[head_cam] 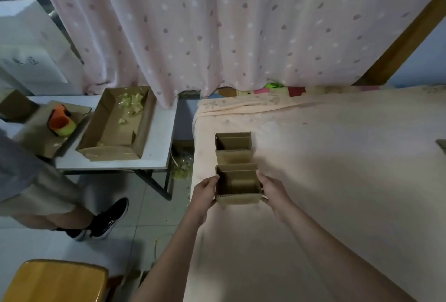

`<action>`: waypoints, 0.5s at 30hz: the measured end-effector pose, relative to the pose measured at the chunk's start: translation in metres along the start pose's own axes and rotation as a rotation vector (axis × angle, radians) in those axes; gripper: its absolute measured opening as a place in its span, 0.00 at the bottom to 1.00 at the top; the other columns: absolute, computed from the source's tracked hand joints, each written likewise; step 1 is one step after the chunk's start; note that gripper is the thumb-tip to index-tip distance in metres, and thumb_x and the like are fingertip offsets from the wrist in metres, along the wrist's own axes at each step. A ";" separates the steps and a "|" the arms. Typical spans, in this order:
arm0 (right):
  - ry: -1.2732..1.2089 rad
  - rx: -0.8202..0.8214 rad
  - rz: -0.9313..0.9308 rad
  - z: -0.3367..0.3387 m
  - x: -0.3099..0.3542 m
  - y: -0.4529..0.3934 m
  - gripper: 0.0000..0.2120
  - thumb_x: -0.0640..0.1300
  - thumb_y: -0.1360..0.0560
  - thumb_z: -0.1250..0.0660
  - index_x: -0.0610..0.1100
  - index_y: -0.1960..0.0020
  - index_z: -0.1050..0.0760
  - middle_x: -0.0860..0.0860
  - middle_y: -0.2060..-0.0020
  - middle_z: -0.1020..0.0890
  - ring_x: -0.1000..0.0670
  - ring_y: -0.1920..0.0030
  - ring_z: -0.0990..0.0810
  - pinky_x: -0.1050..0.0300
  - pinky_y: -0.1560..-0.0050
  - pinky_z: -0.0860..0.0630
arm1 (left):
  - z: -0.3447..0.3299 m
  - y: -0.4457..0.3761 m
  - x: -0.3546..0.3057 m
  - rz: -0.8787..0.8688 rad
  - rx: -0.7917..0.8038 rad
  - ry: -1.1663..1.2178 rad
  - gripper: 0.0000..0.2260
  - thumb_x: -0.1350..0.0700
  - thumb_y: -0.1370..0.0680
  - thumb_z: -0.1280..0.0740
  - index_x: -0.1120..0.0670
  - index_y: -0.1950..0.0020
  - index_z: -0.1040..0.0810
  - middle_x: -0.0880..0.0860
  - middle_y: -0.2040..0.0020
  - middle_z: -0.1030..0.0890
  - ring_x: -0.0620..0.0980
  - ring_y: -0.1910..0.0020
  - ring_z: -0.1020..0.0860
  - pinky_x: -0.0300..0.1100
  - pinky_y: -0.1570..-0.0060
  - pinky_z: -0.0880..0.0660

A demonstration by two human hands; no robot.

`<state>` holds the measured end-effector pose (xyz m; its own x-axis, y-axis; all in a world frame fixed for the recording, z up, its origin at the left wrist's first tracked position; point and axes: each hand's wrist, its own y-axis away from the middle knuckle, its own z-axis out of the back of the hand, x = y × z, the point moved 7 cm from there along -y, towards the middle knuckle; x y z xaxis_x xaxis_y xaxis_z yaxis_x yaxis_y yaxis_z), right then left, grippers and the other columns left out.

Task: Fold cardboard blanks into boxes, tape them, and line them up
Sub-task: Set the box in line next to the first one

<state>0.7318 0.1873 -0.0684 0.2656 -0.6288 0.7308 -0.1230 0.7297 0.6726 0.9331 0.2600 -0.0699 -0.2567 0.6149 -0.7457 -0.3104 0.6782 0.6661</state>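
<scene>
The left hand [204, 191] and right hand [274, 190] gripped a small open-topped brown cardboard box [238, 184] from its two sides, fingers curled round its walls, on the pale peach bed sheet [337, 168]. At 12 o'clock from it, just beside, stood a second open brown cardboard box [233, 147], the two in a line. At 10 o'clock, well apart, a white bench [159, 142] carried a large shallow brown cardboard tray [115, 125] with yellowish tape scraps and an orange tape dispenser [60, 121]. A pink dotted curtain [229, 24] hung behind.
</scene>
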 end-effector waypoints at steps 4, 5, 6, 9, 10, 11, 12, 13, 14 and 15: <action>-0.005 0.000 -0.047 -0.006 0.005 -0.033 0.26 0.66 0.23 0.36 0.49 0.34 0.23 0.50 0.42 0.17 0.47 0.41 0.20 0.45 0.32 0.26 | -0.002 -0.033 -0.012 0.005 -0.012 -0.011 0.09 0.46 0.18 0.37 0.49 0.42 0.23 0.49 0.43 0.21 0.51 0.41 0.23 0.51 0.37 0.25; -0.017 0.007 -0.053 -0.009 0.010 -0.037 0.24 0.64 0.22 0.36 0.49 0.35 0.23 0.50 0.43 0.17 0.48 0.41 0.20 0.46 0.32 0.26 | -0.003 -0.042 -0.016 0.005 -0.017 -0.009 0.08 0.47 0.18 0.36 0.48 0.44 0.22 0.49 0.44 0.20 0.51 0.42 0.23 0.51 0.37 0.25; -0.026 0.014 -0.062 -0.011 0.013 -0.043 0.21 0.62 0.21 0.37 0.48 0.36 0.23 0.50 0.43 0.18 0.48 0.41 0.21 0.47 0.32 0.26 | -0.003 -0.050 -0.018 0.008 -0.021 -0.008 0.08 0.46 0.19 0.36 0.48 0.45 0.22 0.49 0.44 0.20 0.51 0.42 0.23 0.51 0.37 0.25; -0.042 0.009 -0.077 -0.015 0.019 -0.064 0.18 0.60 0.20 0.37 0.49 0.37 0.27 0.48 0.42 0.20 0.46 0.39 0.23 0.47 0.32 0.27 | -0.003 -0.074 -0.019 0.026 -0.024 -0.011 0.09 0.45 0.19 0.35 0.47 0.44 0.21 0.50 0.42 0.19 0.52 0.41 0.22 0.53 0.35 0.26; -0.047 0.007 -0.075 -0.016 0.020 -0.072 0.20 0.60 0.20 0.37 0.48 0.35 0.27 0.48 0.40 0.21 0.45 0.38 0.23 0.46 0.31 0.28 | -0.003 -0.081 -0.019 0.032 -0.024 -0.007 0.08 0.45 0.19 0.35 0.47 0.45 0.21 0.50 0.42 0.19 0.52 0.41 0.22 0.53 0.35 0.26; -0.052 0.007 -0.072 -0.017 0.021 -0.078 0.23 0.60 0.20 0.37 0.47 0.33 0.27 0.47 0.39 0.21 0.45 0.36 0.24 0.46 0.31 0.28 | -0.003 -0.087 -0.019 0.038 -0.025 -0.002 0.08 0.46 0.19 0.35 0.47 0.45 0.20 0.51 0.42 0.19 0.52 0.41 0.22 0.53 0.36 0.25; -0.056 0.007 -0.072 -0.018 0.021 -0.085 0.24 0.60 0.20 0.37 0.45 0.31 0.27 0.47 0.38 0.21 0.44 0.36 0.24 0.46 0.31 0.29 | -0.004 -0.093 -0.020 0.042 -0.025 0.002 0.07 0.46 0.19 0.35 0.47 0.46 0.20 0.51 0.43 0.19 0.52 0.41 0.22 0.52 0.36 0.25; -0.056 0.007 -0.070 -0.018 0.021 -0.090 0.25 0.60 0.20 0.37 0.45 0.31 0.28 0.48 0.39 0.21 0.45 0.36 0.24 0.46 0.30 0.29 | -0.005 -0.098 -0.020 0.044 -0.026 0.003 0.07 0.46 0.19 0.35 0.46 0.47 0.20 0.51 0.43 0.19 0.52 0.41 0.22 0.51 0.37 0.25; -0.061 0.011 -0.067 -0.018 0.021 -0.095 0.24 0.59 0.19 0.37 0.44 0.31 0.28 0.48 0.41 0.21 0.45 0.37 0.24 0.47 0.30 0.30 | -0.007 -0.102 -0.021 0.043 -0.025 0.003 0.06 0.46 0.19 0.35 0.46 0.48 0.21 0.50 0.43 0.19 0.52 0.41 0.22 0.49 0.38 0.25; -0.064 0.014 -0.065 -0.019 0.020 -0.099 0.22 0.58 0.19 0.37 0.44 0.32 0.27 0.49 0.42 0.21 0.46 0.38 0.24 0.47 0.31 0.30 | -0.008 -0.105 -0.022 0.045 -0.024 0.004 0.06 0.47 0.19 0.36 0.46 0.49 0.21 0.50 0.43 0.19 0.51 0.41 0.22 0.48 0.40 0.25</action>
<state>0.7671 0.1071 -0.1226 0.2115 -0.6907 0.6915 -0.1216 0.6834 0.7198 0.9639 0.1722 -0.1234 -0.2742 0.6430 -0.7151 -0.3202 0.6401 0.6984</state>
